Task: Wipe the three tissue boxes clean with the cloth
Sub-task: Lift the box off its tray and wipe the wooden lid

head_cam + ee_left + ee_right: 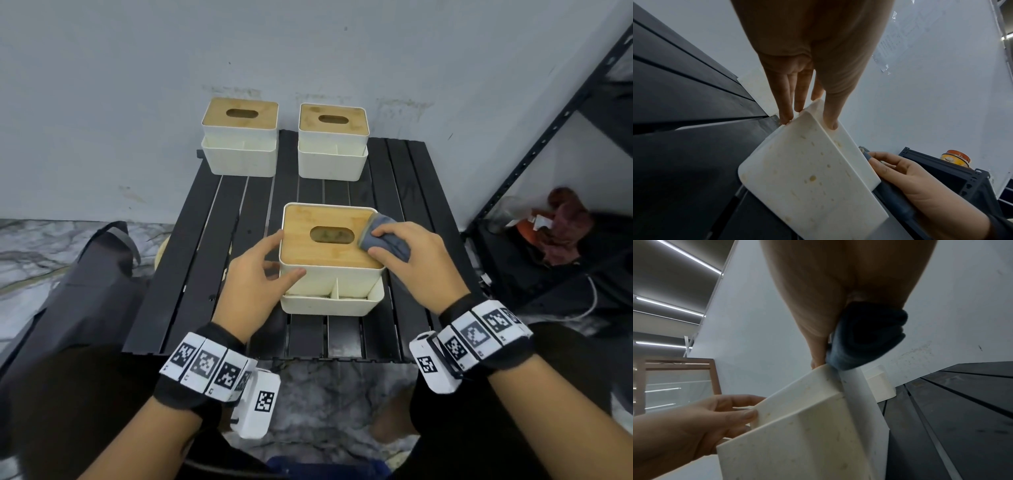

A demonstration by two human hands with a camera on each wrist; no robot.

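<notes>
The right hand (pixel 421 263) squeezes the cloth (pixel 387 240) on top of the near box (pixel 342 274). The left hand (pixel 255 270) grips its corner. Pushing too hard could slide it off the table (pixel 191 274).

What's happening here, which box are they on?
A person is working on the near tissue box. The right hand holds a folded grey cloth against the right side of its wooden lid, while the left hand grips the box's front-left corner, fingers on the side and thumb on the front. The box's white walls show yellowish spots. The far-left tissue box and far-right tissue box sit untouched at the back of the black slatted table.
</notes>
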